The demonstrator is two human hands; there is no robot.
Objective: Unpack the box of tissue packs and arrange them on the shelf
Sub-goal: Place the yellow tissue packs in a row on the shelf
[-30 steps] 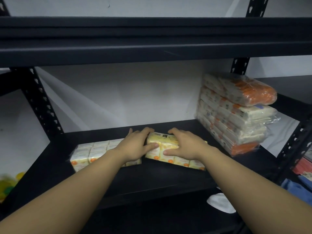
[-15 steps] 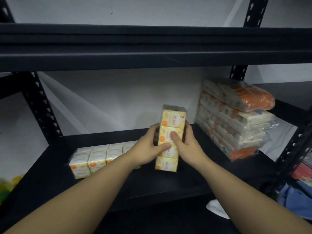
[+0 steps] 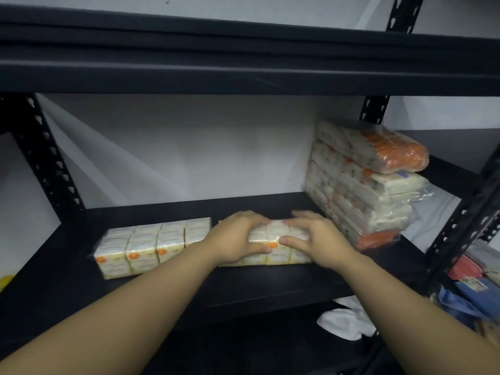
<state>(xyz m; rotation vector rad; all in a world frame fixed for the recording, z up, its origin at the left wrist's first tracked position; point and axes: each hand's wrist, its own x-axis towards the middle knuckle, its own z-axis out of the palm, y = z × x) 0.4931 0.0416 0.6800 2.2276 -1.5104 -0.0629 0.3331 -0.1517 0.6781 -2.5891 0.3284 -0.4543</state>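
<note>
Half a second back this tissue pack (image 3: 276,246) was standing on end between the palms – now it's lying flat on the black shelf (image 3: 270,282), just right of the first tissue pack (image 3: 151,246) and left of the stack of wrapped tissue bundles (image 3: 365,182). Left hand (image 3: 235,239) and right hand (image 3: 315,236) both curl over it – fingers on top, thumbs against the front.

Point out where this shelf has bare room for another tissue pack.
Bare board lies behind both flat packs up to the wall, and along the front edge of the shelf. The left corner beside the left pack is bare too. It is crowded between the held pack, under left hand and right hand, and the stack.
</note>
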